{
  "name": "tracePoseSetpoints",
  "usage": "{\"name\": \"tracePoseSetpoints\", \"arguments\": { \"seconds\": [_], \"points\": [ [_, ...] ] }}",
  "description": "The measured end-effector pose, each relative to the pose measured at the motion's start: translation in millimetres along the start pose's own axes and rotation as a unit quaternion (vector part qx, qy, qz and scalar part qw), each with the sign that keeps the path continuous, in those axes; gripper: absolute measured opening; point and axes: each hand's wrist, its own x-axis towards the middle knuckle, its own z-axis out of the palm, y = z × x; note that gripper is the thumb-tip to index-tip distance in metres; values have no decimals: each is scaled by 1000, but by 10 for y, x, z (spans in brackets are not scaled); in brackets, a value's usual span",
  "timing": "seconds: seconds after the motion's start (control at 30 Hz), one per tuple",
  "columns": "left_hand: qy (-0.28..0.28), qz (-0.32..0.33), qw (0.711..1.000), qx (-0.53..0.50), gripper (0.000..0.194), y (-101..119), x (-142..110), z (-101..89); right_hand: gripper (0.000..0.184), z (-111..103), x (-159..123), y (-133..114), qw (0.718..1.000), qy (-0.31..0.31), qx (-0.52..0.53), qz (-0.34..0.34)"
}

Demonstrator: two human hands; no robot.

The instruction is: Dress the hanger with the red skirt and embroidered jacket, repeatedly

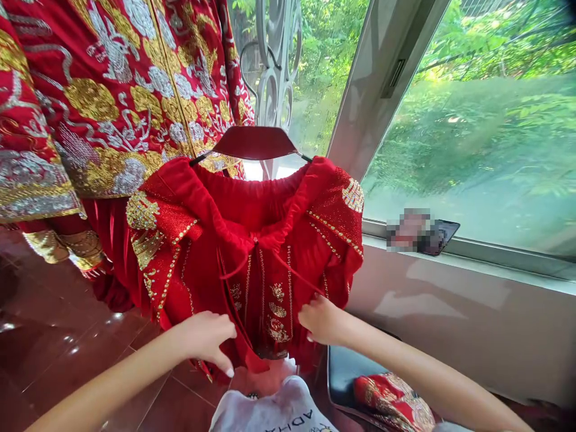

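Note:
A red skirt (234, 210) with a gathered drawstring waist hangs in front of me from a dark red hanger (254, 143). Gold beading and round gold motifs decorate its panels. Two thin red cords come out at the front of the waist. The right-hand cord (297, 275) runs down to my right hand (321, 321), whose fingers are closed around it. My left hand (207, 341) is at the skirt's lower left front, thumb and fingers apart, with no cord seen in it. Whether its fingertips touch the cloth is hard to make out.
Red jackets (112, 108) with gold and silver embroidery hang at the left. A phone (438, 237) lies on the window sill (508, 270) at the right. Below, a dark stool (348, 366) carries a folded red and gold cloth (391, 396). The floor (58, 360) is reddish tile.

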Motion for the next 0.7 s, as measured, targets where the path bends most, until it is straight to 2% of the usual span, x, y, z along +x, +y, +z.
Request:
{"name": "tracePoseSetpoints", "arguments": {
  "seconds": [0.03, 0.07, 0.1, 0.13, 0.2, 0.27, 0.37, 0.47, 0.57, 0.63, 0.7],
  "points": [
    [4, 16, 1000, -25, 28, 47, 60, -153, 16, -44, 32, -4, 998, 18, 68, -2],
    [44, 41, 998, -30, 29, 92, 145, -333, 18, -114, 79, -17, 986, 71, 148, -14],
    [105, 47, 993, -12, 30, 127, 248, -520, 23, -198, 138, -39, 963, 141, 230, -23],
    [170, 17, 985, 24, 30, 148, 362, -693, 27, -286, 207, -67, 927, 214, 306, -25],
    [256, -115, 954, 106, 38, 127, 583, -934, 36, -436, 362, -124, 842, 336, 423, -12],
    [278, -221, 919, 174, 45, 34, 739, -1002, 39, -523, 517, -158, 767, 413, 491, 13],
    [261, -256, 900, 238, 41, -137, 778, -912, 33, -558, 697, -164, 692, 469, 545, 59],
    [213, -251, 914, 236, 27, -196, 643, -873, 21, -564, 780, -199, 658, 470, 585, 64],
    [161, -235, 941, 182, 21, -113, 489, -1010, 21, -591, 782, -305, 644, 446, 620, 38],
    [135, -255, 947, 139, 21, -29, 417, -1149, 28, -618, 735, -385, 640, 432, 635, 30],
    [113, -269, 952, 95, 20, 38, 366, -1277, 33, -650, 644, -454, 653, 416, 631, 35]
  ]
}}
